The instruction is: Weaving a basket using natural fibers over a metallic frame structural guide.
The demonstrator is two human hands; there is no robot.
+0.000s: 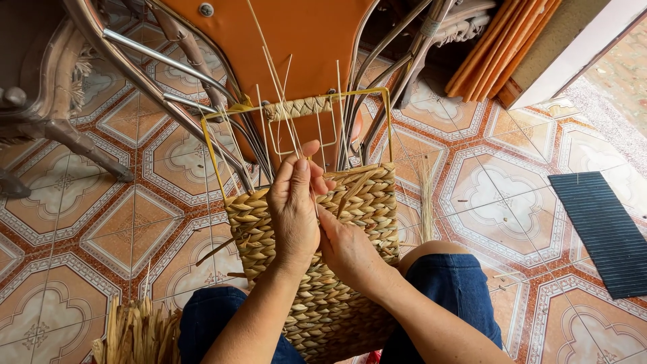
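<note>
Both hands are at the top edge of the weaving. Left hand [294,212] lies over the face of the woven basket panel [323,269], its grip closed round a thin pale strand [283,101], thumb and fingertips pinching it just above the last woven row. Right hand [347,248] sits just beside it, fingers curled and pressed against the weave; whether that grip actually has a strand in it, I cannot tell, the left hand covers it.

The panel rests upright across the person's lap, between the knees in blue trousers [458,290], which puts the working edge right under the fingers. It looks tightly braided in thick straw-coloured rope, row on row, filling the lower part of a yellow wire frame [212,158]. Above, the frame is bare except for a short braided wrap on the handle bar [300,108], and loose thin stakes stick up past it.

A bundle of dried fibre [138,334] lies on the patterned tile floor [87,222] by the left knee, near to hand. An orange chair [290,34] stands ahead, a dark ribbed mat [603,229] to the right.
</note>
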